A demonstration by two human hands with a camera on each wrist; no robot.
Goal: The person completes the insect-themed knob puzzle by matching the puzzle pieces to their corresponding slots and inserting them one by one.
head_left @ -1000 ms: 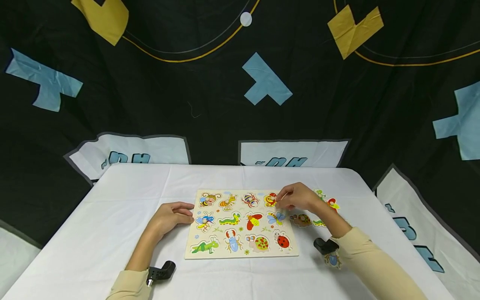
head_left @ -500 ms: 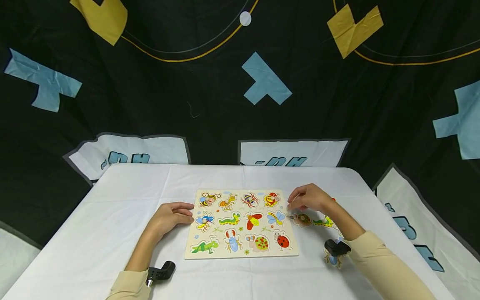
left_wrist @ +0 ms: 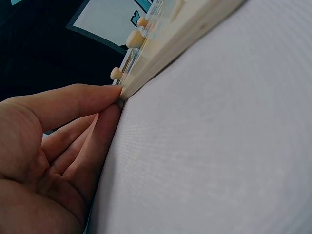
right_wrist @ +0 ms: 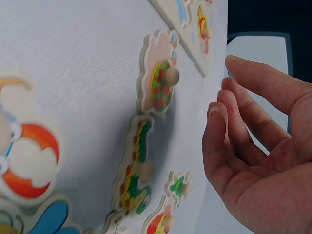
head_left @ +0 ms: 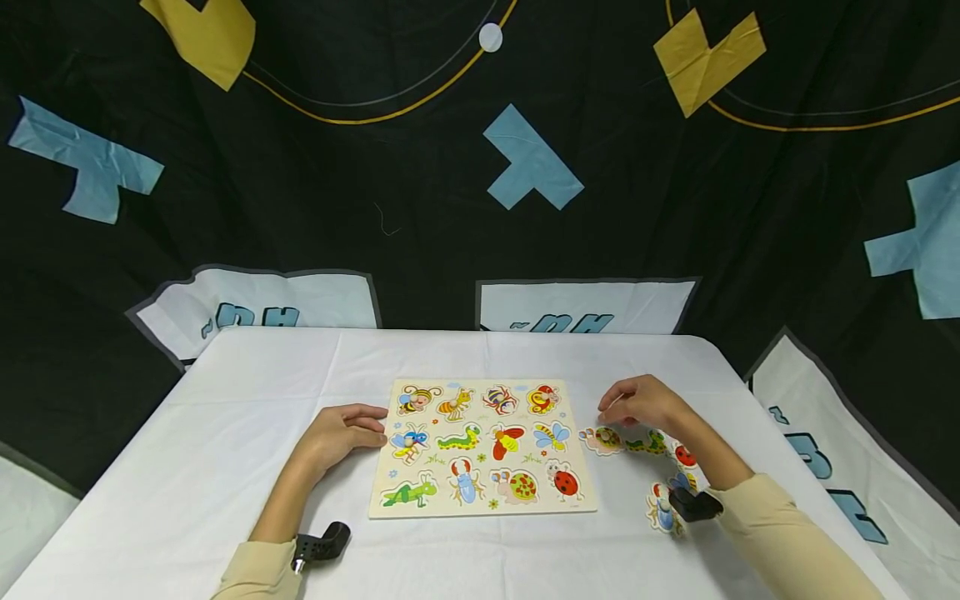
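Right hand (head_left: 645, 402) has shifted right, further off the puzzle board (head_left: 444, 479), since the last frame; fingers loosely bent, holding nothing. Board is unmoved, left of that hand; left hand (head_left: 341, 433) has extended fingers touching its left edge, not wrapped round it. Snail piece (head_left: 604, 441) and caterpillar piece (head_left: 647, 444) just nearside of right fingers, beetle piece (head_left: 663, 509) further nearside. White tablecloth (head_left: 450, 558) under everything.

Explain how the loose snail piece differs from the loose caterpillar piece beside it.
The snail piece has a spotted shell and pink body; the caterpillar piece is mostly green, with no shell. The snail piece lies nearer the board than the caterpillar piece. Both have a round knob and lie on the white cloth.
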